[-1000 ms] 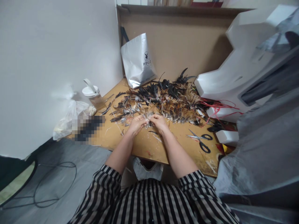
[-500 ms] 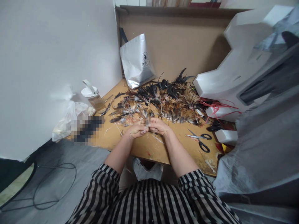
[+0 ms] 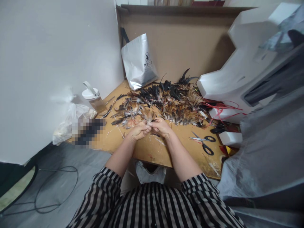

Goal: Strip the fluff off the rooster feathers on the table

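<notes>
A small brown-and-grey bunch of feathers (image 3: 148, 116) points up and away between my two hands, over the front part of the wooden table. My left hand (image 3: 140, 130) is closed and pinches its base from the left. My right hand (image 3: 160, 127) meets it from the right, fingers closed on the same base, fingertips touching those of the left. Just beyond lies a wide pile of brown and black feathers (image 3: 175, 109), many tied in small bunches. The exact grip of the fingertips is too small to make out.
Scissors (image 3: 201, 139) with black handles lie open to the right. Red strings (image 3: 222, 109) hang by a white foam block (image 3: 218, 79). A silver bag (image 3: 139, 63) leans at the back. To the left stand a lidded jar (image 3: 93, 98) and a plastic bag (image 3: 68, 123).
The feather bunch between my fingers now stands more upright and shows more of its fluff. My fingers have shifted slightly around its base; the rest of the table looks unchanged.
</notes>
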Demonstrator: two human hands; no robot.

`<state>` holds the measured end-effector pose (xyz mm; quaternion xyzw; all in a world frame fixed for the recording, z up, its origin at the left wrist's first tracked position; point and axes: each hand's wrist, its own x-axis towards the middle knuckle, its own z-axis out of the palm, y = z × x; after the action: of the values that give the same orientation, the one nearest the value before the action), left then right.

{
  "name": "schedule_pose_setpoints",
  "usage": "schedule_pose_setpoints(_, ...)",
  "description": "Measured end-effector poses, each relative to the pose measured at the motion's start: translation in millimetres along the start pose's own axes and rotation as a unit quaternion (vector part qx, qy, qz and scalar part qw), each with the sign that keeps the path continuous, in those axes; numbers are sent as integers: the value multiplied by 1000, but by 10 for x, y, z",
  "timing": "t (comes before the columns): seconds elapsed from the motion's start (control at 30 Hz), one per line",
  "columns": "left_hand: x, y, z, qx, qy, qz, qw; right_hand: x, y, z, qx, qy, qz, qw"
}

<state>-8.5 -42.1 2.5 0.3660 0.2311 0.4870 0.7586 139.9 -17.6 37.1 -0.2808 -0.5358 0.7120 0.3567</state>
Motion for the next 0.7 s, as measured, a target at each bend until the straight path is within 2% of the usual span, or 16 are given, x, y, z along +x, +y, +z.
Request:
schedule_pose_setpoints(0.17,61,26,37,91,134,57,985,61,-2,-113,-47,173,-23,984)
schedule_pose_setpoints(0.23,79,22,51,137,154,57,977,80,18,-134,-83,199,-33,976)
schedule_pose_setpoints(0.4,81,15,64,208,129,13,970,78,39,-89,-112,167,-22,979)
schedule_pose_setpoints(0.57,31,17,32,198,93,-17,976,34,30,-107,-64,81,33,994)
schedule_pose_setpoints(0.7,2,18,24,173,70,-39,982,34,52,-163,-40,44,30,998)
